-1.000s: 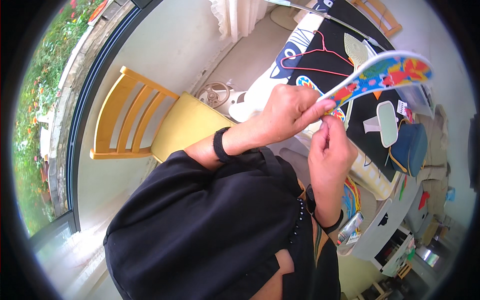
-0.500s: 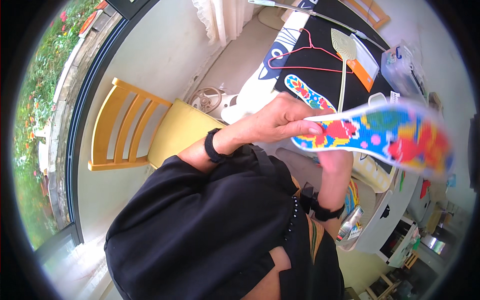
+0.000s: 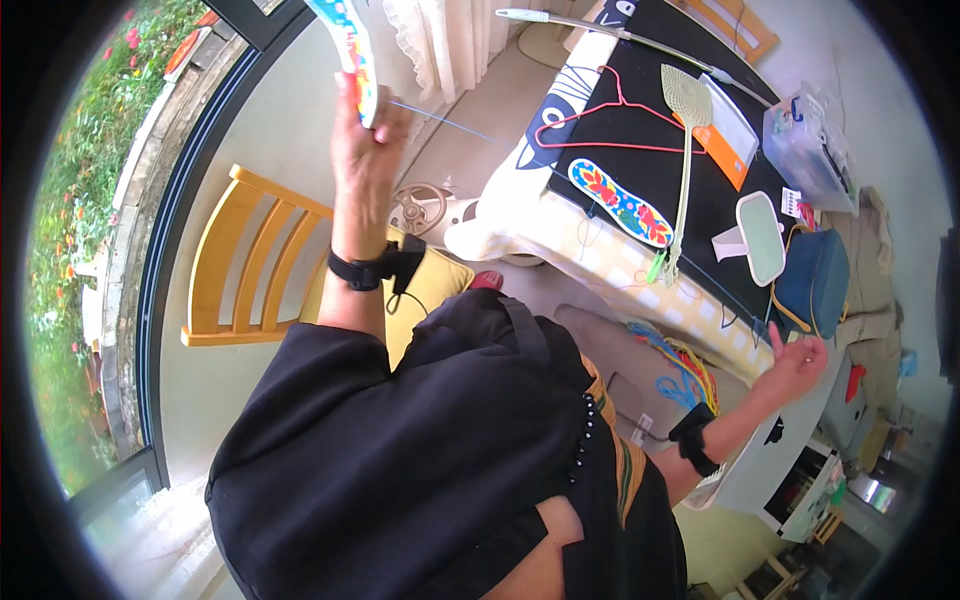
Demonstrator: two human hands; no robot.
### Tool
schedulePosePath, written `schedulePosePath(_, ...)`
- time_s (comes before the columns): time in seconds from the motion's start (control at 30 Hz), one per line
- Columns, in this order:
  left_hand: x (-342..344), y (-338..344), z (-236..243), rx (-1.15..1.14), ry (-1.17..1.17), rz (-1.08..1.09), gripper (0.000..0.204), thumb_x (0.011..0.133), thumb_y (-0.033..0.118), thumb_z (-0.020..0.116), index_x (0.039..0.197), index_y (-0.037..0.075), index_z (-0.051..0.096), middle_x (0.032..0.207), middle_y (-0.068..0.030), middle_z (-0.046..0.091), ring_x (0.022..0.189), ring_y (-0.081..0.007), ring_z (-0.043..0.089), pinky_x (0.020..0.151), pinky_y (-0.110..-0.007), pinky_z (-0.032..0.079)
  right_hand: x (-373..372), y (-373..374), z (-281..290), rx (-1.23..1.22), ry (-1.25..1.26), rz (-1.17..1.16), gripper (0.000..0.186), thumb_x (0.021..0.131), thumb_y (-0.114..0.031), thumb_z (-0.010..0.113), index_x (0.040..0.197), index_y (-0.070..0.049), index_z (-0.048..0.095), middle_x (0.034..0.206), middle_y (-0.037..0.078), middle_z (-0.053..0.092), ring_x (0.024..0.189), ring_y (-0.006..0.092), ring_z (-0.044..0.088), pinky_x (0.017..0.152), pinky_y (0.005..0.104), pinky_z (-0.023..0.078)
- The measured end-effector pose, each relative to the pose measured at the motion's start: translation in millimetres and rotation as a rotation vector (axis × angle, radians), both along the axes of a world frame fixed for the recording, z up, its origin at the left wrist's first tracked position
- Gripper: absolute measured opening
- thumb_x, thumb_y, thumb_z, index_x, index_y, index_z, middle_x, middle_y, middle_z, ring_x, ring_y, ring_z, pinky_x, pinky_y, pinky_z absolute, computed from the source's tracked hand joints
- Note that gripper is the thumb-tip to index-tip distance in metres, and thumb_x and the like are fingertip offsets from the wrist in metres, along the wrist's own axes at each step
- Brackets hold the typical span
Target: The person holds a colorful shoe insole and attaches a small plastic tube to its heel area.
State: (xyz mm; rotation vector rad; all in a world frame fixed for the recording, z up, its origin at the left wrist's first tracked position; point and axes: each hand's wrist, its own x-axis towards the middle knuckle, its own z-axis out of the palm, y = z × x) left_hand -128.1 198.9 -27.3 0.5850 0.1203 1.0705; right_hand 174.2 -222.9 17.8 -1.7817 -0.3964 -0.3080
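Note:
My left hand (image 3: 367, 150) is raised at the upper left, its fingers closed round the end of an embroidered insole (image 3: 352, 50). The insole has a blue ground with red and yellow patterning and a white edge; the picture's top border cuts it off. A thin blue thread (image 3: 440, 118) stretches from it toward the right and becomes too fine to follow. Far out to the right, beside the table's near corner, my right hand (image 3: 795, 365) has one finger raised and the others curled. What it pinches is too small to make out. A matching insole (image 3: 620, 205) lies on the table.
On the black-topped table (image 3: 600, 135) lie a red hanger (image 3: 620, 105), a pale fly swatter (image 3: 687, 100), an orange-and-white packet (image 3: 735, 150) and a standing mirror (image 3: 762, 240). A blue bag (image 3: 812, 280) and clear plastic box (image 3: 808, 145) stand rightward. A yellow chair (image 3: 265, 260) is left.
My hands, close together before, are now wide apart. The left carried the insole up and left, turning it on end; the right swung out to the right. The blue thread now shows stretched.

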Motion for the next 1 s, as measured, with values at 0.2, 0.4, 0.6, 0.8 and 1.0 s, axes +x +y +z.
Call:
schedulePosePath(0.2, 74.5, -85.1, -3.9, -0.352, -0.243, -0.891, 0.021, 0.090, 0.011, 0.045, 0.069, 0.010, 0.045, 0.054, 0.0041, 0.037, 0.040, -0.0057, 0.033, 0.041, -0.020, 0.029, -82.5, 115.8, 22.8, -0.126, 0.055, 0.327, 0.011, 0.092, -0.004, 0.041, 0.100, -0.001, 0.049, 0.073, 0.003, 0.048, 0.060, 0.0109, 0.050, 0.056, 0.0271, 0.054)
schedulePosePath(0.4, 90.1, -134.9, 7.2, -0.510, -0.072, -1.210, 0.025, 0.093, 0.021, 0.043, 0.070, 0.012, 0.047, 0.055, 0.0046, 0.037, 0.042, -0.0056, 0.034, 0.039, -0.019, 0.025, -145.4, 184.6, 33.9, -0.208, -0.347, 0.746, 0.020, 0.078, 0.005, 0.055, 0.097, 0.000, 0.056, 0.075, 0.017, 0.059, 0.060, 0.0274, 0.061, 0.054, 0.0359, 0.048)
schedulePosePath(0.6, 90.5, -146.4, 8.2, -0.593, -0.010, -1.192, 0.027, 0.093, 0.027, 0.045, 0.072, 0.011, 0.051, 0.054, 0.0047, 0.039, 0.042, -0.0056, 0.034, 0.038, -0.018, 0.023, -143.9, 181.8, 27.8, -0.322, -0.376, 0.736, 0.026, 0.071, 0.010, 0.055, 0.095, 0.001, 0.058, 0.072, 0.016, 0.060, 0.058, 0.0276, 0.060, 0.051, 0.0352, 0.047)
schedulePosePath(0.8, 92.4, -147.9, 9.3, -0.590, -0.003, -1.172, 0.027, 0.093, 0.028, 0.044, 0.073, 0.012, 0.052, 0.053, 0.0047, 0.038, 0.041, -0.0055, 0.033, 0.037, -0.019, 0.023, -142.7, 180.4, 26.3, -0.322, -0.320, 0.744, 0.025, 0.071, 0.009, 0.056, 0.094, 0.001, 0.059, 0.073, 0.016, 0.060, 0.060, 0.0286, 0.060, 0.052, 0.0359, 0.047)
schedulePosePath(1.0, 93.1, -147.2, 11.0, -0.611, 0.025, -1.156, 0.025, 0.093, 0.027, 0.044, 0.074, 0.012, 0.052, 0.053, 0.0046, 0.038, 0.041, -0.0054, 0.033, 0.038, -0.018, 0.023, -141.5, 181.5, 28.9, -0.328, -0.331, 0.735, 0.021, 0.073, 0.009, 0.055, 0.093, 0.003, 0.058, 0.074, 0.017, 0.061, 0.061, 0.0285, 0.061, 0.053, 0.0359, 0.047)
